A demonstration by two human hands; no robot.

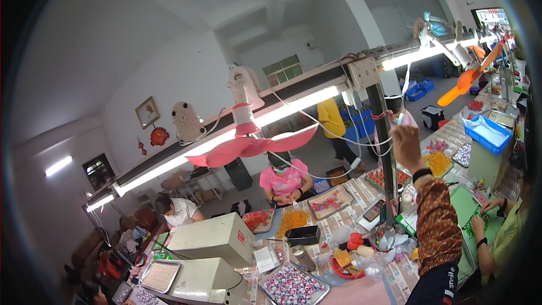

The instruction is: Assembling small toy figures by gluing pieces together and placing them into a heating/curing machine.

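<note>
My right hand (407, 148) is raised high on a patterned orange-brown sleeve, with a black band at the wrist. Its fingers are up against the dark upright post (379, 114) where white cords (339, 134) and a red tie are wound. Whether the fingers grip a cord cannot be made out. My left hand is out of view. Below the hand, the long worktable (361, 296) carries trays of small colourful pieces (292, 286) and a phone (373, 210).
A pink fan (248, 147) and an orange fan (468, 79) hang from the lit overhead rail (293, 103). Beige machine boxes (214, 238) stand at the left, a blue crate (488, 133) at the right. A person in yellow-green (504, 237) works beside me; others sit across.
</note>
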